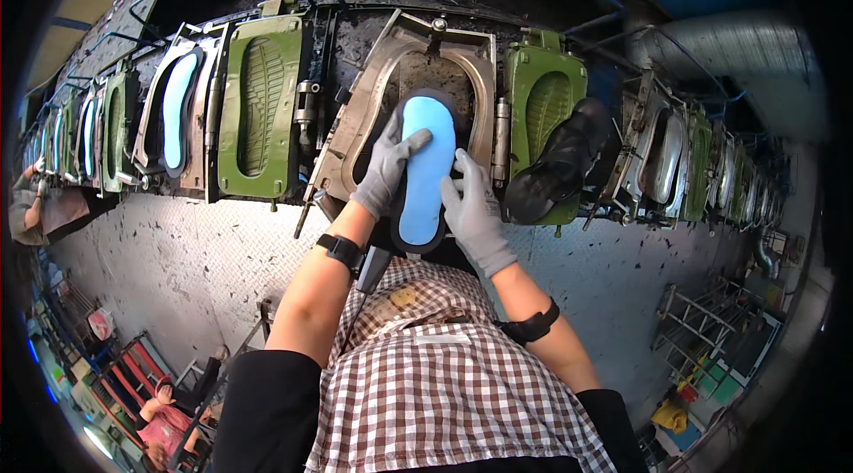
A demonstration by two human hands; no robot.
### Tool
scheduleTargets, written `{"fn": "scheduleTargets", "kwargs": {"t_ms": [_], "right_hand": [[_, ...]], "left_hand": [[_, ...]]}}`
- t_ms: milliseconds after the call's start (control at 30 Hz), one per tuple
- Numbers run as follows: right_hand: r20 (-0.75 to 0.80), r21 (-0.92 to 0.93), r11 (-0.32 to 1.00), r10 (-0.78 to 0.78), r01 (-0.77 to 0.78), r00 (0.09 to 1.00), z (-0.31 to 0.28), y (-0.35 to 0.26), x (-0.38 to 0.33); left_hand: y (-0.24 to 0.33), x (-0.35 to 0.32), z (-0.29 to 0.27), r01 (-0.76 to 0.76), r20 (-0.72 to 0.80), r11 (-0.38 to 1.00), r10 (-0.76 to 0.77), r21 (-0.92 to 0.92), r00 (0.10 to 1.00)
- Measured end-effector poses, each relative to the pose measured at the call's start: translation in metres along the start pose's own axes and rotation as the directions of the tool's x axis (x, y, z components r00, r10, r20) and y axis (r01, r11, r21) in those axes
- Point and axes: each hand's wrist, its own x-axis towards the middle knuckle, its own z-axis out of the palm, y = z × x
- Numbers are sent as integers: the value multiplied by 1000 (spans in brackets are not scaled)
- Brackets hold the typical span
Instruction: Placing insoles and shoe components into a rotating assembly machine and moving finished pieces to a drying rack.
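A blue shoe sole piece with a black rim (426,173) is upright in front of me, toe end away and heel toward my apron. My left hand (387,166), in a grey glove, grips its left side, with the thumb across the blue face. My right hand (476,211), gloved too, is at its right edge with fingers apart; whether the fingertips touch the rim is hard to tell. Behind the piece lies an open metal mould frame (475,55) with a shoe-shaped hollow, partly hidden by my hands and the piece.
To the right, a black boot (555,158) lies over a green sole mould (544,60). Another green mould (233,109) stands at left, beside a frame holding a blue sole piece (180,113). Moulds continue along both sides. Metal plate flooring (213,251) runs below. Other people are at left.
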Motion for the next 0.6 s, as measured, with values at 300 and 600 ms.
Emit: {"fn": "scheduleTargets", "kwargs": {"t_ms": [300,600], "right_hand": [[-110,117,991,83,-70,990,7,9,22],[-135,-309,949,-110,64,985,-28,-1,100]], "left_hand": [[15,23,13,2,86,999,-6,41,996],[8,76,42,-146,-105,986,154,82,982]]}}
